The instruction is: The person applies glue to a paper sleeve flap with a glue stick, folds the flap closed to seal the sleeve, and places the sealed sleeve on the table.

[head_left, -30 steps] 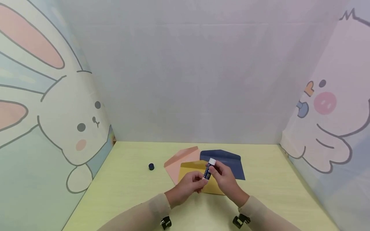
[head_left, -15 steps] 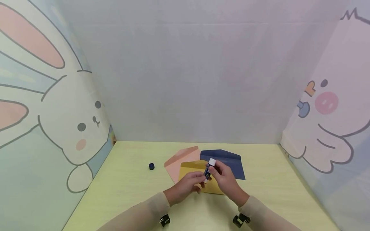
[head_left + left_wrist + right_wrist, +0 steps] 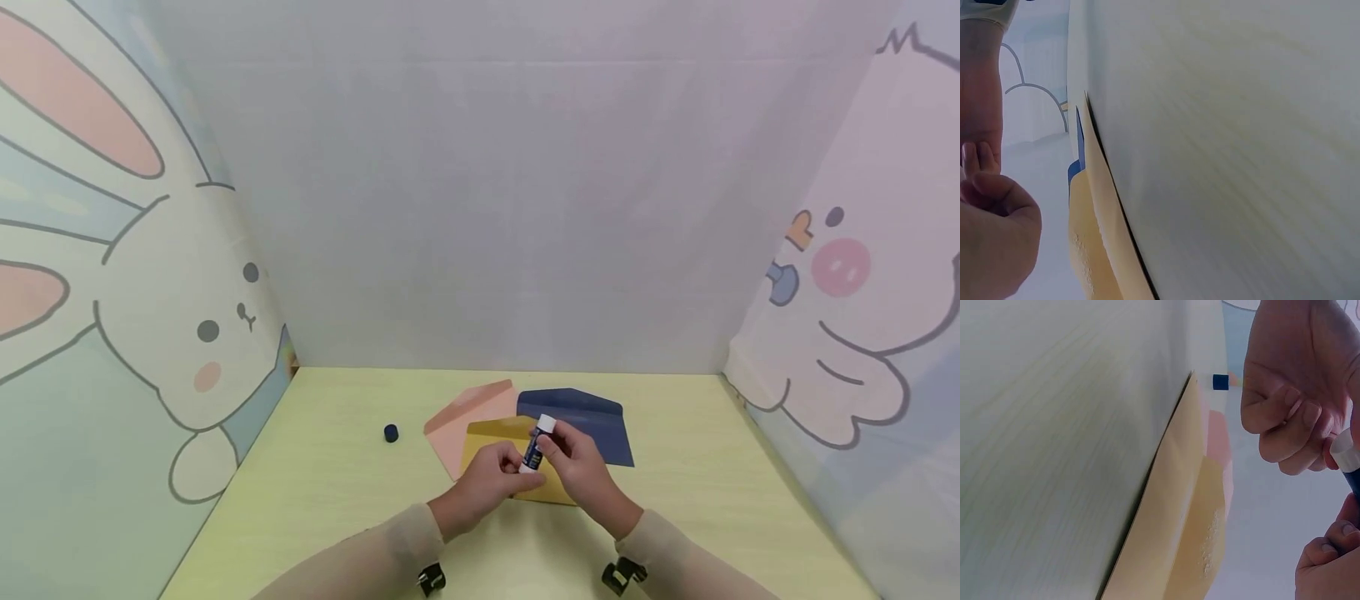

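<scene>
The left hand (image 3: 480, 485) and the right hand (image 3: 588, 479) are set close together on one part, the glue stick (image 3: 533, 454). The left thumb and fingers pinch its lower white end; the right thumb and fingers grip the dark blue barrel near the upper white end. The glue stick is tilted, upper end toward the person's right, and is held raised above the yellow envelope (image 3: 553, 488). The flap (image 3: 1194, 540) of the yellow envelope carries whitish flecks (image 3: 1210, 544), visible in the right wrist view. The yellow envelope overlaps the pink envelope (image 3: 465, 423) at the left and the dark blue envelope (image 3: 603, 429) at the right. A dark blue cap (image 3: 391, 433) sits on the table (image 3: 322, 483), left of the pink envelope and well apart from the hands. A plain pale backdrop (image 3: 480, 208) stands behind the table.
</scene>
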`<control>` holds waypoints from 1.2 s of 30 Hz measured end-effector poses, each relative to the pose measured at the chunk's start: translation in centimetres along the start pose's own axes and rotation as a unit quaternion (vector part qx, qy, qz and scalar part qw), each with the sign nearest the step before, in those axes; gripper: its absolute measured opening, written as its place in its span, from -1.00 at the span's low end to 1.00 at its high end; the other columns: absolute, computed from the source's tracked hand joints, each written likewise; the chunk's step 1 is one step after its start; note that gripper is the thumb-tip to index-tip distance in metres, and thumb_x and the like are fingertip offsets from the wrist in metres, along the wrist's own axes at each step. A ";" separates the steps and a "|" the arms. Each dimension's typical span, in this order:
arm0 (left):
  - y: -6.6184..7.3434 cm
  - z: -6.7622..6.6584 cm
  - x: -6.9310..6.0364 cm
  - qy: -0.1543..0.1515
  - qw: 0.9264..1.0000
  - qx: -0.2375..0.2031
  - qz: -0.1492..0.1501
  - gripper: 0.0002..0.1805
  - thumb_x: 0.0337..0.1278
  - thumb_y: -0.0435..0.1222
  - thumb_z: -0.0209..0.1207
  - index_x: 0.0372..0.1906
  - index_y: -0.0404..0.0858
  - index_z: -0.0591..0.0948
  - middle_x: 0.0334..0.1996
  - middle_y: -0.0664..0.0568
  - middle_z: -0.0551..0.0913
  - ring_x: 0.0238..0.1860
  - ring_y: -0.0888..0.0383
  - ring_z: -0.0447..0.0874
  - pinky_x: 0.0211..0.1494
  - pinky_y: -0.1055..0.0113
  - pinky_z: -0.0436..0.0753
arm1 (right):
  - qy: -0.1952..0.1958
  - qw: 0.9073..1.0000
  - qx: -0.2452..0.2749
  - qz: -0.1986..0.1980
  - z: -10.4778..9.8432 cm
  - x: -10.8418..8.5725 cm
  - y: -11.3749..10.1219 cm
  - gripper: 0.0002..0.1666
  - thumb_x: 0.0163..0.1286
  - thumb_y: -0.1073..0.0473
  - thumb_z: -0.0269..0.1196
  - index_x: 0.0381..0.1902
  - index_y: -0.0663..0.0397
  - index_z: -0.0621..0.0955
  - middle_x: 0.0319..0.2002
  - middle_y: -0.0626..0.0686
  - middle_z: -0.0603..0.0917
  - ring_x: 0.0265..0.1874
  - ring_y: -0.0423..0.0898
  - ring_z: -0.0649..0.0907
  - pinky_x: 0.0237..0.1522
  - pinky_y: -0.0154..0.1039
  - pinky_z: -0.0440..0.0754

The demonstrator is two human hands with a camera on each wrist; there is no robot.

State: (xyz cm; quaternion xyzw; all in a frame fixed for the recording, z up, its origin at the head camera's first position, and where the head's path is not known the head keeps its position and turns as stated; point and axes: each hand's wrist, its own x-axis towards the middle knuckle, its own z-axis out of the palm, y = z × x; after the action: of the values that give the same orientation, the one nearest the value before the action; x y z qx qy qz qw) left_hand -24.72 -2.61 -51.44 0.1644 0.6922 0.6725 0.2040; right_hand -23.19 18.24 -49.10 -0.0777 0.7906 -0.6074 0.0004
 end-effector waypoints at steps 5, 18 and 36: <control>0.1 0.6 -0.1 0.042 0.999 -0.004 0.004 -0.61 0.45 -0.34 0.61 -0.24 -0.15 0.53 -0.47 0.15 0.56 -0.40 0.23 0.45 -0.33 0.44 0.50 | -0.002 1.000 -0.001 0.003 0.1 0.0 0.0 -0.59 0.88 0.20 0.26 0.43 0.41 0.67 0.28 0.35 0.80 0.04 -0.17 0.72 0.13 -0.51 0.73; 0.0 -0.6 0.1 -0.090 0.992 -0.069 -0.059 -0.50 0.96 -0.05 0.09 0.37 -0.40 0.74 -0.07 0.06 0.68 -0.04 0.14 0.61 -0.02 0.33 0.63 | 0.005 1.000 0.008 0.004 -0.9 0.3 0.7 -0.57 0.93 0.16 0.19 0.41 0.43 0.69 0.30 0.45 0.77 0.01 -0.17 0.70 0.20 -0.40 0.75; 0.2 0.4 -0.3 0.035 0.999 -0.015 0.004 -0.73 0.53 -0.29 0.58 -0.18 -0.22 0.65 -0.44 0.15 0.61 -0.39 0.20 0.49 -0.29 0.39 0.52 | 0.010 1.000 -0.004 -0.022 -0.2 0.2 0.0 -0.59 0.90 0.21 0.23 0.41 0.46 0.68 0.30 0.46 0.80 -0.02 -0.23 0.70 0.12 -0.44 0.78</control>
State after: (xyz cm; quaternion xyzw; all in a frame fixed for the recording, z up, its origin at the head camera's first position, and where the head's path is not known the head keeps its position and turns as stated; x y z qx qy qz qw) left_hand -24.29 -2.40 -51.23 0.1404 0.6880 0.6890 0.1796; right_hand -23.35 18.38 -49.05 -0.0891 0.7914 -0.6045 -0.0209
